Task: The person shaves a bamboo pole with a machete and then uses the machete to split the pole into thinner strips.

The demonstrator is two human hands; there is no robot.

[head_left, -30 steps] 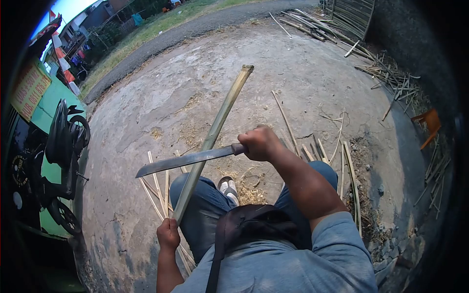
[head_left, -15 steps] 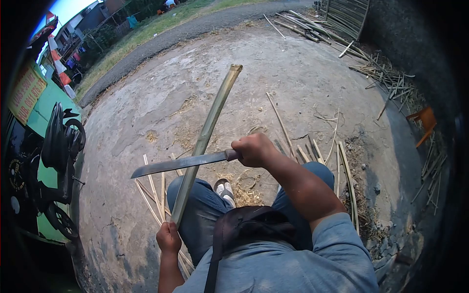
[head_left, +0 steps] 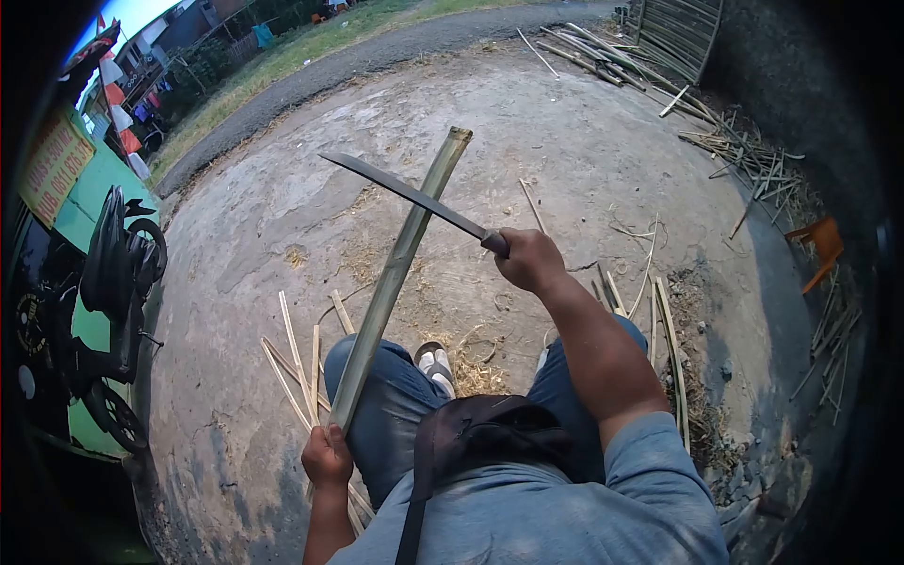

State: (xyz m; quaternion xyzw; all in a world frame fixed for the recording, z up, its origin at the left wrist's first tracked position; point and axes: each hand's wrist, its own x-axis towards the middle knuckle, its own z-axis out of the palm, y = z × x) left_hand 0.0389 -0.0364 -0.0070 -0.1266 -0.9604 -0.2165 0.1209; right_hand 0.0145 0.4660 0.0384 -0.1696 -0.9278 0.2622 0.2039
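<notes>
A long split bamboo strip [head_left: 394,270] slants up and away from my left thigh, its far end above the concrete. My left hand [head_left: 328,456] is wrapped round its near end. In my right hand [head_left: 530,259] is the dark handle of a machete [head_left: 405,191]. The long blade points up to the left and crosses the upper part of the bamboo, touching it or just over it.
Thin bamboo strips [head_left: 299,363] lie by my left leg, more strips [head_left: 670,353] by my right. Shavings [head_left: 478,367] surround my sandalled foot. A motorbike [head_left: 118,282] stands at the left. Bamboo piles [head_left: 612,61] and an orange chair [head_left: 821,247] are at the right.
My right hand has moved forward and to the right. The machete has slid up along the bamboo, and its tip now points further forward. My left hand has stayed in place.
</notes>
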